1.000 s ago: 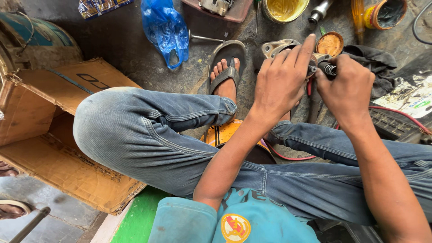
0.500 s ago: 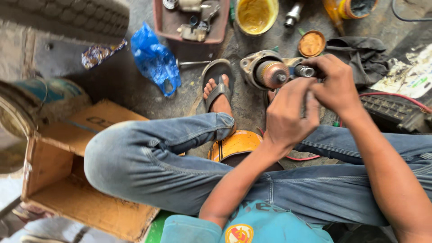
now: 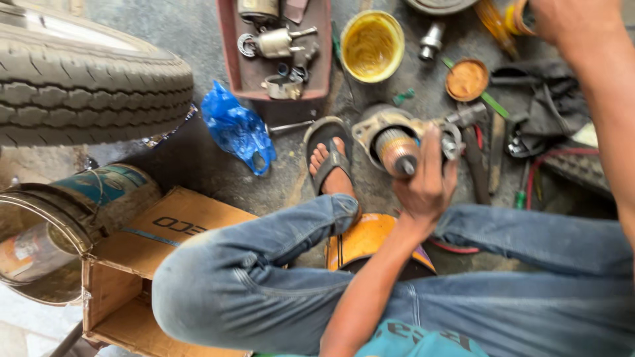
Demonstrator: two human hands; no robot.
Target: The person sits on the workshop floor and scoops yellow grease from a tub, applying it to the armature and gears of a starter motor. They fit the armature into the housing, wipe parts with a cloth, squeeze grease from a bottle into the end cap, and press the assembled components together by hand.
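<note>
Left hand (image 3: 426,178): we see the fingers curled around the motor assembly (image 3: 397,142), thumb up along its side.
Motor assembly: held over the floor, just beside the sandalled foot (image 3: 331,165); copper-coloured armature end faces us.
Right hand (image 3: 562,20): at the top edge near an orange bottle (image 3: 496,20); we cannot tell how its fingers are set.
Surroundings: yellow grease tub (image 3: 372,45), red parts tray (image 3: 228,53), blue bag (image 3: 236,129), tyre (image 3: 86,86), cardboard box (image 3: 159,231).
</note>
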